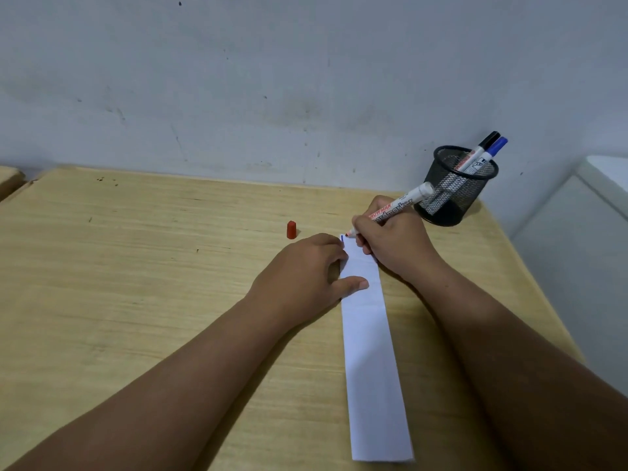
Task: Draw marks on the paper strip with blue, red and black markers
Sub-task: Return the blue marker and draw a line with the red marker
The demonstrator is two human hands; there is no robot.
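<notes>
We note the paper strip (370, 351) lying flat on the wooden desk (136, 283), one blue mark (342, 239) at its far end beside the red marker (390, 212) tip. Risk, in our judgement: the strip could skid or the red stroke overlap the blue if pressure slackens. Our left hand (306, 270) presses the far end down, fingers spread, gripping nothing; our right hand (390, 243) is closed around the uncapped marker, its cap (291, 230) standing apart, the black and blue markers (484, 153) capped in the mesh cup (452, 195).
</notes>
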